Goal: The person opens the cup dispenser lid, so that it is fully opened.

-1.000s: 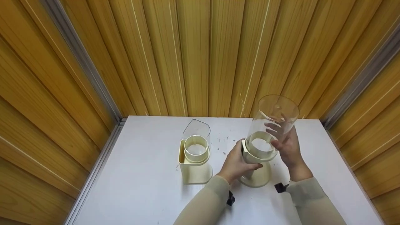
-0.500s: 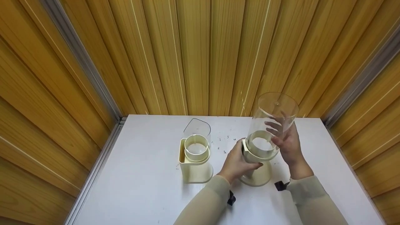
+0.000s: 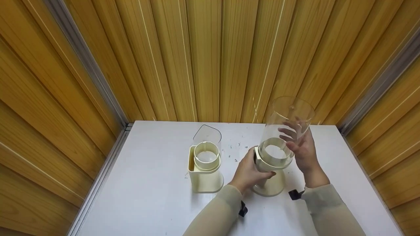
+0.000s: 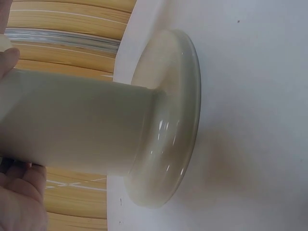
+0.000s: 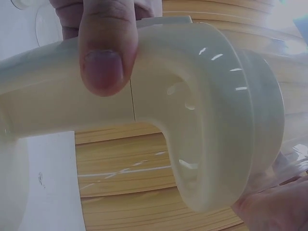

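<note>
A clear cylindrical container point(image 3: 275, 126) rises tilted from the round cream collar of a cream stand point(image 3: 273, 183) on the right side of the table. My left hand point(image 3: 246, 172) grips the stand's neck just under the collar, its thumb across the front. My right hand point(image 3: 305, 154) holds the clear container's right side, fingers behind it and thumb in front. In the left wrist view the stand's column point(image 4: 82, 122) meets a rounded foot point(image 4: 166, 125) close over the tabletop. The right wrist view shows the stand's hollow curved head point(image 5: 221, 110) from below, with the left thumb point(image 5: 108, 57) pressed on the neck.
A second cream stand point(image 3: 206, 182), with a side pocket and a clear container, stands to the left on the white table point(image 3: 147, 183). Small dark specks point(image 3: 235, 160) lie between the stands. Wood-look panels point(image 3: 203, 59) enclose the table at the back and sides.
Both hands keep their holds on the stand and the clear container. The container's top has risen slightly in view since one second ago; the second stand stays put.
</note>
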Demonstrator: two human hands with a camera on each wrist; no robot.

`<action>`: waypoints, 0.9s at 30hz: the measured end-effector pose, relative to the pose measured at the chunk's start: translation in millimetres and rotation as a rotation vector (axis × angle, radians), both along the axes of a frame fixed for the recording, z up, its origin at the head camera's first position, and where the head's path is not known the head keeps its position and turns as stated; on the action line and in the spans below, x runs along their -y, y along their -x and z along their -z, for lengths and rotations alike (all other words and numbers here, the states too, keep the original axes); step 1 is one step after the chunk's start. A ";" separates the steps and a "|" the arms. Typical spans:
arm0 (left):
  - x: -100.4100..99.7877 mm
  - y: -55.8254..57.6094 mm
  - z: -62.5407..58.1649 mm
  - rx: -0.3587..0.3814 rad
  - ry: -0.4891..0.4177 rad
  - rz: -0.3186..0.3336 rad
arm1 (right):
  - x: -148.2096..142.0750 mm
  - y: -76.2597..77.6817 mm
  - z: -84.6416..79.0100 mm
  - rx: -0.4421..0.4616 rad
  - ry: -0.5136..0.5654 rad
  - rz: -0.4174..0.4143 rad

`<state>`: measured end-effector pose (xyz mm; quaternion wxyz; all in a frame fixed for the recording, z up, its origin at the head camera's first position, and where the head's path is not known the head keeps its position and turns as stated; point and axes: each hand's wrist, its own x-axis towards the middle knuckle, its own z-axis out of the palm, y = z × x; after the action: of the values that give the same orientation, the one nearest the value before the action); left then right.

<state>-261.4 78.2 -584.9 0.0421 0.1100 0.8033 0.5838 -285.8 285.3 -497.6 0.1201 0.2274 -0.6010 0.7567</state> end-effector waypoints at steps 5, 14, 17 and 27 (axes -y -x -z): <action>0.1 0.5 1.3 -0.011 0.003 -0.004 | 0.3 0.5 -1.1 0.002 0.008 -0.008; 0.4 0.5 3.2 -0.012 -0.006 -0.003 | 0.7 1.3 -2.8 -0.001 0.005 -0.015; 0.5 0.4 3.5 -0.007 -0.012 -0.002 | -0.2 2.0 -1.6 -0.006 0.007 -0.014; 0.8 0.3 3.9 -0.036 -0.001 0.001 | -1.2 1.1 0.2 -0.035 -0.017 -0.010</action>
<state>-261.8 77.4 -588.8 0.0281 0.1208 0.8035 0.5822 -286.9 286.5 -497.8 0.1250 0.2448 -0.6040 0.7481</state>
